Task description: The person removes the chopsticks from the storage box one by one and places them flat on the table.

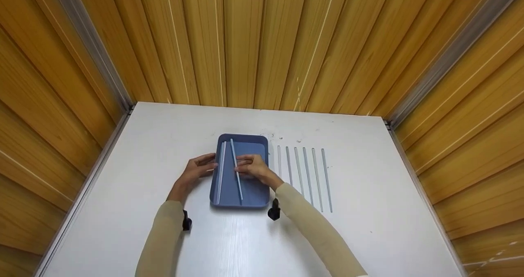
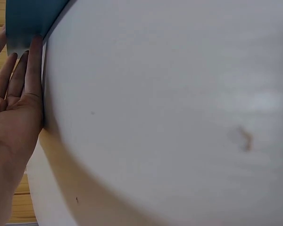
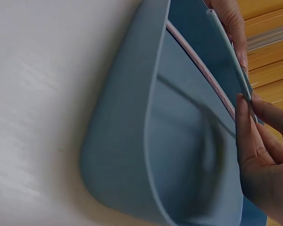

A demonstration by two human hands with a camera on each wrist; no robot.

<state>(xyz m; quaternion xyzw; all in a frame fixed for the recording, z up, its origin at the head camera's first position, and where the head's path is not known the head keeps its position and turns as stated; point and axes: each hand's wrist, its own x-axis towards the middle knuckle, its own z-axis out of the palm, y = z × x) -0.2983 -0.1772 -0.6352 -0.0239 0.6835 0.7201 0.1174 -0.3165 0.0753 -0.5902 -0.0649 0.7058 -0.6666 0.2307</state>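
My right hand [image 1: 256,168] pinches a thin pale blue stick [image 3: 224,40] between thumb and fingers. It slants over the inside of a blue rectangular tray [image 1: 254,197], its far end leaning left in the head view. Along the tray's left wall lie pale thin sticks [image 1: 221,170], side by side and lengthwise. My left hand [image 1: 197,171] is at the tray's left edge. In the left wrist view, its straight fingers [image 2: 34,70] touch the outside of the tray wall.
To the right of the tray, several thin sticks [image 1: 314,178] lie in a spaced row on the white table [image 1: 389,228], partly covered by the right forearm. Small specks [image 1: 281,138] dot the table behind them. Wood-patterned walls [image 1: 241,43] stand behind and at both sides.
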